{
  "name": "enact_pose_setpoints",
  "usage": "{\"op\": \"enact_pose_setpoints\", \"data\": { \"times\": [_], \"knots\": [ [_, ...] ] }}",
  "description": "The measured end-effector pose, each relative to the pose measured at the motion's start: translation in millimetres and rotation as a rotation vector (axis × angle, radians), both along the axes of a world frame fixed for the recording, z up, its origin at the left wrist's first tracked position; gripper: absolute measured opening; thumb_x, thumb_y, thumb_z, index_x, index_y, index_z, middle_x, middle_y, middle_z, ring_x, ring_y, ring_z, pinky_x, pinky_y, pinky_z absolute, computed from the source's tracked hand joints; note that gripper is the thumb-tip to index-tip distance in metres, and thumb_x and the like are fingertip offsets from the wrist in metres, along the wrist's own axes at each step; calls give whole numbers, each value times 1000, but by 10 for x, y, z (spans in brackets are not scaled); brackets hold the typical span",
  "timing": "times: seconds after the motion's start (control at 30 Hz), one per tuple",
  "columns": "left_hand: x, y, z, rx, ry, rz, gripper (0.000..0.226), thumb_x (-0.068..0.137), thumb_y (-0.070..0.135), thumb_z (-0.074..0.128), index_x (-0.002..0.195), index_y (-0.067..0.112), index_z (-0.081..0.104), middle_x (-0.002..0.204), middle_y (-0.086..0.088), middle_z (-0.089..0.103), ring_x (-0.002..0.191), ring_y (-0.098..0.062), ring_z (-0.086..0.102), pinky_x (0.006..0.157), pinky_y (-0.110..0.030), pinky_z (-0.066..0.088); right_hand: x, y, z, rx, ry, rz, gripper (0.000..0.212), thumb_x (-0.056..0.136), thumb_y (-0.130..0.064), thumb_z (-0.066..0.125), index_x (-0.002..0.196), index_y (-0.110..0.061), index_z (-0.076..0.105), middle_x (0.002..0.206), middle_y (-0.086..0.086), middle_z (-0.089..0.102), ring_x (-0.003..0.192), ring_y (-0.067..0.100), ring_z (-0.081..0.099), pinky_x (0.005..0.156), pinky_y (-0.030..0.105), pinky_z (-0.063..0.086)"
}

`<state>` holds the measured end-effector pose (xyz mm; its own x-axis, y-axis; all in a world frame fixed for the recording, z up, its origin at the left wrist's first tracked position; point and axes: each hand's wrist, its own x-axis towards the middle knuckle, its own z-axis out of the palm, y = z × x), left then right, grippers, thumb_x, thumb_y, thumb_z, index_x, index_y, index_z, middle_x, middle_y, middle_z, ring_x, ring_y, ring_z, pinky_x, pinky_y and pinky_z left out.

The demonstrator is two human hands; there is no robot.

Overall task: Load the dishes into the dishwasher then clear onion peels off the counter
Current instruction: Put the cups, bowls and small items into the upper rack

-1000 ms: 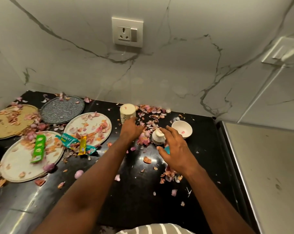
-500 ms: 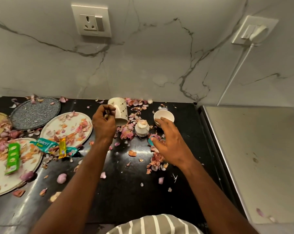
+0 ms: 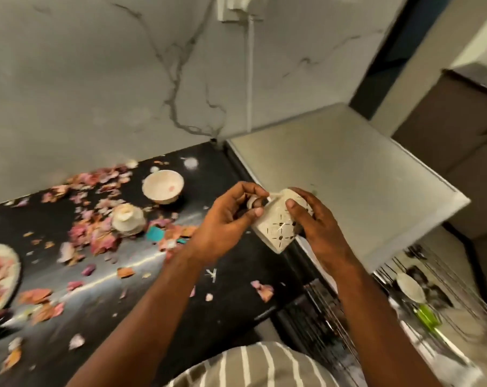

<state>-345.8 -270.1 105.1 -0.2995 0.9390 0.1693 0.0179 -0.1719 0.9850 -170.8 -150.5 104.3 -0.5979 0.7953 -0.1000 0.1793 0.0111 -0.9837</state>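
Now both hands hold the patterned cream mug (image 3: 278,227) in the air above the seam where the black counter (image 3: 141,297) meets the steel appliance top (image 3: 348,174). The mug is tilted: its long axis runs on a slant from lower left to upper right in the head view, base toward the person and down, the far end up and away under the right hand; the motion blur hides whether the mouth shows. The left hand (image 3: 225,219) grips the handle side, its fingers (image 3: 254,212) curled and the thumb pressed to the mug's wall. The right hand (image 3: 315,222) wraps the opposite side, fingers curled over the top edge and thumb laid on the patterned face.

On the counter, well apart from the mug, a small white bowl (image 3: 162,187) sits upright near the marble wall (image 3: 97,79), and a small white jar (image 3: 127,219) stands just in front of it among pink and orange onion peels (image 3: 97,236). A white plate (image 3: 4,272) strewn with peels shows at the left edge. At lower right an open dishwasher rack (image 3: 421,297) holds a pale dish.
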Motion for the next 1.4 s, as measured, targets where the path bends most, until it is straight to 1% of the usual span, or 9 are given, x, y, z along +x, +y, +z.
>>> {"op": "enact_pose_setpoints", "data": {
  "times": [0.07, 0.2, 0.33, 0.43, 0.53, 0.7, 1.0, 1.27, 1.4],
  "knots": [
    [235, 236, -97, -47, 84, -90, 32, 99, -2, 61, 122, 20, 61, 106, -11, 65, 100, -15, 60, 90, -30, 49, 395, 77, -76, -56, -50, -71, 41, 90, -48, 75, 129, -39, 66, 120, -8, 73, 112, 16, 71, 100, 50, 58],
    [629, 638, -275, -142, 196, -173, 38, 97, -6, 64, 126, 18, 61, 119, -2, 69, 112, -16, 69, 99, -32, 55, 1096, 77, -182, -86, -161, -189, 42, 83, -41, 85, 120, -33, 69, 115, -13, 76, 108, 7, 72, 100, 43, 58],
    [1038, 957, -386, -294, 247, -312, 29, 94, 2, 72, 113, 24, 68, 115, 7, 74, 104, -14, 73, 96, -39, 59, 1760, 43, -267, -72, -319, -265, 53, 78, -46, 89, 123, -27, 70, 110, -14, 76, 100, 0, 71, 89, 30, 62],
    [1359, 1099, -447, -336, 373, -444, 22, 96, 11, 73, 108, 29, 70, 111, 15, 73, 100, -7, 72, 90, -33, 59, 2248, 67, -330, -17, -485, -312, 72, 69, -60, 89, 130, -31, 65, 115, -17, 72, 100, -1, 69, 83, 26, 61],
    [1557, 1197, -531, -369, 455, -476, 22, 98, 14, 69, 105, 35, 70, 112, 20, 71, 100, -4, 70, 87, -28, 57, 2665, 116, -380, 10, -617, -349, 67, 69, -53, 91, 126, -35, 62, 113, -20, 66, 95, -4, 63, 69, 16, 53],
    [1782, 1384, -680, -407, 602, -449, 24, 99, 14, 66, 109, 35, 69, 115, 16, 67, 97, -1, 68, 89, -32, 59, 3157, 287, -653, 99, -793, -517, 77, 66, -51, 93, 132, -24, 63, 126, -1, 71, 103, 16, 64, 88, 38, 55],
    [2317, 1820, -829, -374, 1058, -489, 47, 102, 19, 60, 147, 18, 47, 150, 0, 47, 136, -23, 44, 113, -30, 32, 3156, 804, -1367, 84, -911, -325, 94, 66, -52, 91, 143, -17, 50, 134, 5, 66, 116, 27, 63, 95, 43, 55],
    [2484, 1939, -838, -385, 1070, -471, 48, 103, 17, 58, 149, 17, 45, 152, 0, 44, 140, -18, 38, 116, -26, 26, 2652, 1372, -1805, 181, -878, -126, 87, 80, -54, 82, 145, -10, 43, 136, 11, 59, 123, 29, 57, 101, 43, 51],
    [2491, 1878, -857, -461, 1026, -471, 51, 103, 18, 58, 151, 20, 42, 155, 3, 40, 144, -16, 36, 119, -37, 35, 2398, 1613, -2114, 234, -871, 23, 57, 89, -36, 78, 136, -11, 57, 130, 12, 65, 111, 28, 65, 92, 41, 59]
  ]
}}
